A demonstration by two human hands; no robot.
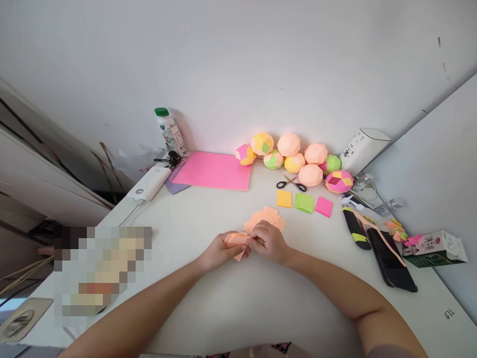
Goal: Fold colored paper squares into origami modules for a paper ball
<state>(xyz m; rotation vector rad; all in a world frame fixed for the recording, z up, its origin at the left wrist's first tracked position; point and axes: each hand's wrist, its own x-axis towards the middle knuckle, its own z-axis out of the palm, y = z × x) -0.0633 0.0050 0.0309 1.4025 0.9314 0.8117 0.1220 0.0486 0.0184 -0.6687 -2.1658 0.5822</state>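
At the middle of the white table (pixel 179 223), a piece of folded peach paper (pixel 235 239) is held between my two hands. My left hand (pixel 223 252) is closed around its left side, thumb along the near edge. The fingers of my right hand (pixel 267 242) pinch its right end. Part of the paper is hidden behind the fingers. Just beyond my right hand lies a spread pile of peach paper pieces (pixel 270 215). Farther off sit stacks of orange paper (pixel 283 199), green paper (pixel 304 203) and pink paper (pixel 324 207).
Black-handled scissors (pixel 291 184) lie open before several faceted paper balls (pixel 288 144). A pink sheet (pixel 214 170), a bottle (pixel 171 132) and a white power bank (pixel 151 183) are at the back left. A phone (pixel 391 258), a cutter (pixel 356 228) and a carton (pixel 436 248) are at right.
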